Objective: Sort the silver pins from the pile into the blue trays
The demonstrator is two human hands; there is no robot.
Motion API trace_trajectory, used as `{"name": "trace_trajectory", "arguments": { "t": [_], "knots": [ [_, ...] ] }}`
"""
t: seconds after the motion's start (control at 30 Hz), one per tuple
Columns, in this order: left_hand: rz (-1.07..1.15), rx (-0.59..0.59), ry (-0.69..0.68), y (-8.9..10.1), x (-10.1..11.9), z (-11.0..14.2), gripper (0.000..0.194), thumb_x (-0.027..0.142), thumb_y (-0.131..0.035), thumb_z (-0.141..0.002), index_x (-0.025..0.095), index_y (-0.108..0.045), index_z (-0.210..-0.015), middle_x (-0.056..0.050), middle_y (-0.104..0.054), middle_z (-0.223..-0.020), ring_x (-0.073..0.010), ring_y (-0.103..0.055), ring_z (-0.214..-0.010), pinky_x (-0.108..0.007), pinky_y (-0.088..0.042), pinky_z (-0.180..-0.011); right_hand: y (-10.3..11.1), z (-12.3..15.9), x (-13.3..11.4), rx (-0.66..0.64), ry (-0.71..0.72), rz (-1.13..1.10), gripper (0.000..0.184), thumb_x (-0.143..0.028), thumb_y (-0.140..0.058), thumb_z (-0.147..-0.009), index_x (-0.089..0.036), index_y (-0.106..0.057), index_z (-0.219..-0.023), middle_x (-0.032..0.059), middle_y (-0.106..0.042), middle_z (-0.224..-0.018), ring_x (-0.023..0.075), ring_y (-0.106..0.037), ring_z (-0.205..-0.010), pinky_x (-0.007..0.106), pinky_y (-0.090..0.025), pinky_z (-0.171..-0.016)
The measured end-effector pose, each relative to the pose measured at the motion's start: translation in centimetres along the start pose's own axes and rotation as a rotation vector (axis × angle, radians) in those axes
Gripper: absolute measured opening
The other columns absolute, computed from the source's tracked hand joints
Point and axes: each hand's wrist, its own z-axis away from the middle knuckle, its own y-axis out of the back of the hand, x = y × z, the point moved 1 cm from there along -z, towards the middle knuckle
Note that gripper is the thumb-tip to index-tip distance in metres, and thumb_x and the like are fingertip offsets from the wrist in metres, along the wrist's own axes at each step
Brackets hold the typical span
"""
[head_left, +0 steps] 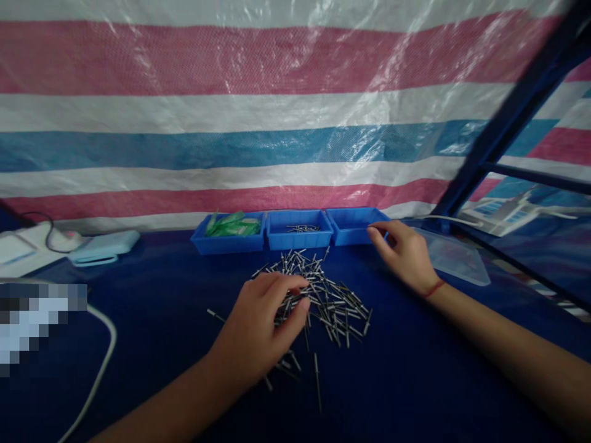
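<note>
Centre of the action: a loose heap of thin metal pins (330, 301), crisscrossed on the dark blue desk (392, 381), and the left hand (277, 307) is right over its near-left side. Thumb and forefinger stand apart, nothing visible pinched between them; the farther fingers are hidden, so no telling about those. The tidy pick here, I'd say, is a top pin by its thicker end — dig into that tangle and neighbours would likely come along. The lone pin (317, 384) out front looks the easiest to take cleanly. Behind the heap, the middle blue bin (300, 240) has a few similar pins inside. To its right, the right hand (406, 252) is at the near corner of the right blue bin (348, 236), fingers bent toward the thumb — whether anything is in there, I can't tell. Keeping that wrist clear of the rim would be wise. Far left, green packets (233, 226) fill the third bin (231, 245).
</note>
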Motion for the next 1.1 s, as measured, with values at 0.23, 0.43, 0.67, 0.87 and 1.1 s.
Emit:
{"name": "trace_trajectory", "arguments": {
  "t": [0.23,0.43,0.67,0.87,1.1],
  "knots": [
    [-0.003,0.014,0.103,1.0,-4.0,-3.1,0.021,0.024,-0.045,-0.085,0.015,-0.059,-0.097,-0.004,-0.063,-0.087,-0.0132,-0.058,-0.076,-0.028,-0.046,-0.071,-0.6,0.9,-2.9,-0.130,0.243,-0.108,0.020,-0.026,-0.044,-0.087,-0.017,-0.061,-0.092,0.0072,-0.064,-0.085,0.0174,-0.060,-0.077,0.031,-0.047,-0.073],
    [-0.122,-0.212,-0.082,-1.3,-5.3,-4.4,0.026,0.024,-0.046,-0.084,0.022,-0.062,-0.104,-0.006,-0.060,-0.104,-0.0179,-0.055,-0.094,-0.037,-0.042,-0.083,-2.6,0.6,-5.9,-0.270,0.385,-0.231,0.021,-0.021,-0.043,-0.085,-0.014,-0.063,-0.088,0.0070,-0.065,-0.085,0.0159,-0.060,-0.077,0.030,-0.048,-0.074],
    [-0.247,-0.317,-0.174,-2.1,-5.1,-4.0,0.027,0.029,-0.043,-0.088,0.029,-0.064,-0.104,-0.003,-0.060,-0.105,-0.0224,-0.051,-0.099,-0.042,-0.037,-0.083,-3.3,0.6,-7.1,-0.136,0.250,-0.346,0.019,-0.024,-0.047,-0.083,-0.016,-0.064,-0.083,0.0039,-0.066,-0.076,0.0136,-0.059,-0.064,0.027,-0.047,-0.062],
    [-0.216,-0.281,-0.130,-2.3,-5.0,-3.9,0.024,0.035,-0.045,-0.088,0.026,-0.065,-0.096,-0.002,-0.062,-0.103,-0.0218,-0.053,-0.097,-0.039,-0.037,-0.080,-3.0,1.8,-7.2,-0.114,0.088,-0.421,0.019,-0.027,-0.049,-0.083,-0.017,-0.065,-0.082,0.0031,-0.068,-0.078,0.0136,-0.059,-0.063,0.026,-0.046,-0.058],
    [-0.132,-0.139,-0.118,-3.1,-5.2,-3.4,0.025,0.026,-0.039,-0.090,0.023,-0.063,-0.097,-0.002,-0.064,-0.101,-0.0183,-0.055,-0.094,-0.036,-0.040,-0.082,-0.5,2.6,-8.9,-0.186,0.290,-0.477,0.025,-0.036,-0.049,-0.083,-0.017,-0.065,-0.089,0.0056,-0.067,-0.082,0.0175,-0.061,-0.077,0.033,-0.048,-0.071]
  ]
}}
